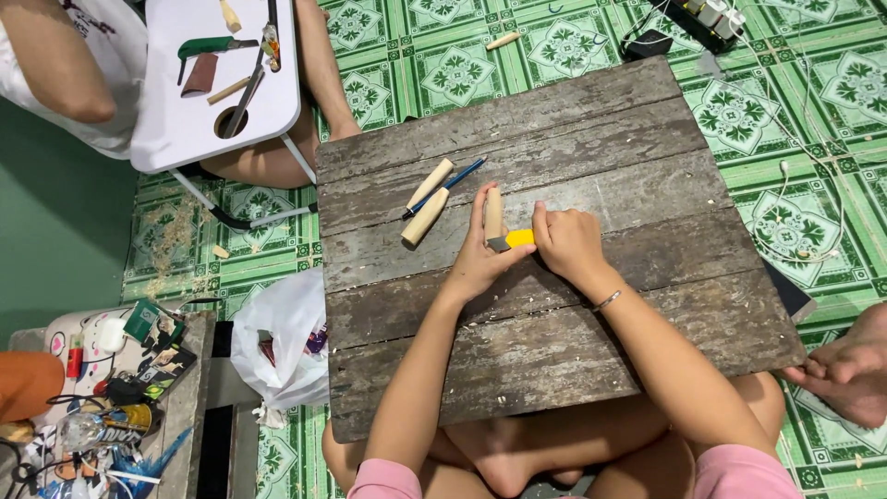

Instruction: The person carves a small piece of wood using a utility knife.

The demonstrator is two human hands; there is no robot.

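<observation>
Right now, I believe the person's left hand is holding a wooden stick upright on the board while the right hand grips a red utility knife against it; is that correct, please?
Not quite: the utility knife is yellow, not red. The head view shows the left hand holding the wooden stick on the board while the right hand grips that yellow knife against it.

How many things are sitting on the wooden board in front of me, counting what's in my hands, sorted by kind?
Wooden pieces: 3, two lying loose and one under the left hand
Blue pen: 1
Yellow utility knife: 1, in the right hand
Total: 5 on the wooden board
</observation>
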